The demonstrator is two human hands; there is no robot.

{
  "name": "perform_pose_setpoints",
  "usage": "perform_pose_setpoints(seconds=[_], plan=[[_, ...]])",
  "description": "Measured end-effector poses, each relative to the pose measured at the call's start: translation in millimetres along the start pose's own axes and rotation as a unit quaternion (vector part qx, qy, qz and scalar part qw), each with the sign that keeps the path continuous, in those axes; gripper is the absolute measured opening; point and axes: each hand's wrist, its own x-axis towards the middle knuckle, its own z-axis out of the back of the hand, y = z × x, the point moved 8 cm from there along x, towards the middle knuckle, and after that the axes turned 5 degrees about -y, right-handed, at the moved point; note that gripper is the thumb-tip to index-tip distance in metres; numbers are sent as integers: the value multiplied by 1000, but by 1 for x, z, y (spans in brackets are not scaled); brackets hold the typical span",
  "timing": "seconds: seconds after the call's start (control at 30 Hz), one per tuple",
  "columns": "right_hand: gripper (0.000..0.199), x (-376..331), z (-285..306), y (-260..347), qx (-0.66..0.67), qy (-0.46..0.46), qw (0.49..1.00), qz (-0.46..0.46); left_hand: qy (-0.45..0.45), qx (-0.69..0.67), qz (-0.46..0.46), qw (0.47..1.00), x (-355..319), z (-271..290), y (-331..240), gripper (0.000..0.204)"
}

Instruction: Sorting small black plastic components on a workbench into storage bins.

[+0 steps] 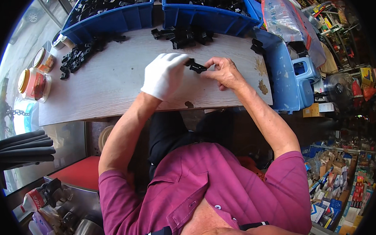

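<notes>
My left hand [164,75], in a white glove, is closed with its fingertips at a small black plastic part [198,68] above the table. My bare right hand [225,73] pinches the right end of the part between thumb and forefinger. The part's left end looks like a second small piece against the glove; whether the two are joined I cannot tell. A pile of similar black parts [183,36] lies just beyond my hands. More black parts [77,57] sit in a curved group at the left of the table.
Two blue bins [112,22] full of black parts stand along the far edge of the pale table [111,87]. A light blue crate [281,71] adjoins its right end. Lidded jars [36,82] stand at the left. A black part [257,46] lies near the right edge.
</notes>
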Motion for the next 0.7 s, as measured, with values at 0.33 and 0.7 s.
perform_pose_setpoints(seconds=[0.33,0.7], plan=[[19,-2,0,-8,18,-25,999,15,114,-37,-40,992,9,-43,-19,26],[22,0,1,-6,25,-15,999,32,127,-25,-75,989,2,-45,-23,27]])
